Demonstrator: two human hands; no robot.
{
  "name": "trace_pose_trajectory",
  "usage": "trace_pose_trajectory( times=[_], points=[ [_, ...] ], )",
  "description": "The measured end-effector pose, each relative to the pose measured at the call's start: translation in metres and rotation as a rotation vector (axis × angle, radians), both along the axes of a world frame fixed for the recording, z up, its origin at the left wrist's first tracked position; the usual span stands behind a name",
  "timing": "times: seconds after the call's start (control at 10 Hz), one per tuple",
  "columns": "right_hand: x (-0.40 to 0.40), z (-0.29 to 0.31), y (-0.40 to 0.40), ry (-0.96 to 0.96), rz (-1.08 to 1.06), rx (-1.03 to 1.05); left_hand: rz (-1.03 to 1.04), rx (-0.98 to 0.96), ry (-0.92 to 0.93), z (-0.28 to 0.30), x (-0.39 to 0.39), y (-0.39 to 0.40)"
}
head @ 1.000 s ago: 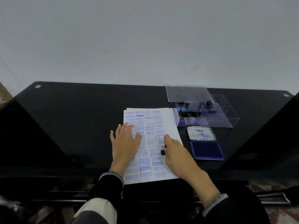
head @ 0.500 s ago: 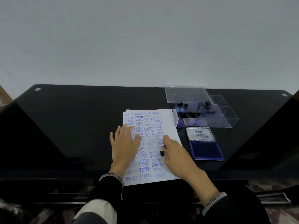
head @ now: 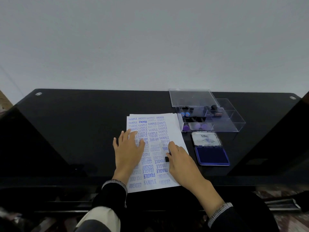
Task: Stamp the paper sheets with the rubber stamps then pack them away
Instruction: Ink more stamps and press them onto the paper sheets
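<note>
Pressing flat on the left half of the top paper sheet [head: 154, 129], the left hand [head: 128, 149] has its fingers straight and slightly spread, palm down. The right hand [head: 181, 162] curls round a small black rubber stamp [head: 167, 158], of which only a dark corner shows beside the thumb; the stamp sits against the sheet near its right edge. The sheet tops a thin stack on the black glass table [head: 75, 124] and is crowded with blue prints reading SAMPLE, AMENDED, FRAGILE, AIR MAIL and FAX OUT, some upside down. Just right of the stack lies an open ink pad [head: 211, 155], its blue pad nearer, its lid [head: 206, 139] folded back. Behind it stands a clear compartmented box [head: 230, 121] holding more stamps, its clear lid [head: 192, 97] resting tilted on the far left side.
</note>
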State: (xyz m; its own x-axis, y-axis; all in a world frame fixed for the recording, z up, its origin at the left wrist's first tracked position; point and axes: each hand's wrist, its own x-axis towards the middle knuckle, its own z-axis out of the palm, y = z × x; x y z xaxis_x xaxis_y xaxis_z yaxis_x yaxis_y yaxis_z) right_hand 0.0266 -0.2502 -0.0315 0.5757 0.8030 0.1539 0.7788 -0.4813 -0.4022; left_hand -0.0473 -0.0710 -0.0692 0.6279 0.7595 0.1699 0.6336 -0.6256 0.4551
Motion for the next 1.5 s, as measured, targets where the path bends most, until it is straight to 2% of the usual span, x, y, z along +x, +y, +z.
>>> trace_pose_trajectory(
  times=[0.6,0.7,0.8,0.9,1.0,1.3,1.4,1.5],
  points=[
    [0.004,0.005,0.001,0.060,0.053,0.000,-0.002,-0.007,-0.007,0.001,0.000,-0.001],
    [0.015,0.012,-0.002,0.264,0.046,0.060,-0.003,-0.013,-0.010,0.001,0.000,-0.001],
    [0.027,0.019,-0.010,0.432,-0.112,0.292,-0.005,-0.017,-0.010,0.002,0.000,-0.001],
    [0.034,0.021,-0.021,0.440,-0.255,0.444,-0.006,-0.013,-0.008,0.001,-0.001,-0.001],
    [0.040,0.019,-0.031,0.504,-0.333,0.509,-0.004,-0.008,-0.010,0.002,-0.001,-0.001],
    [0.041,0.011,-0.044,0.530,-0.390,0.552,-0.021,-0.002,0.008,0.000,-0.001,0.000],
    [0.043,0.015,-0.050,0.551,-0.396,0.597,-0.056,0.037,-0.036,0.000,0.000,-0.002],
    [0.053,0.018,-0.064,0.489,-0.387,0.560,-0.106,0.201,-0.009,0.004,0.001,-0.006]
  ],
)
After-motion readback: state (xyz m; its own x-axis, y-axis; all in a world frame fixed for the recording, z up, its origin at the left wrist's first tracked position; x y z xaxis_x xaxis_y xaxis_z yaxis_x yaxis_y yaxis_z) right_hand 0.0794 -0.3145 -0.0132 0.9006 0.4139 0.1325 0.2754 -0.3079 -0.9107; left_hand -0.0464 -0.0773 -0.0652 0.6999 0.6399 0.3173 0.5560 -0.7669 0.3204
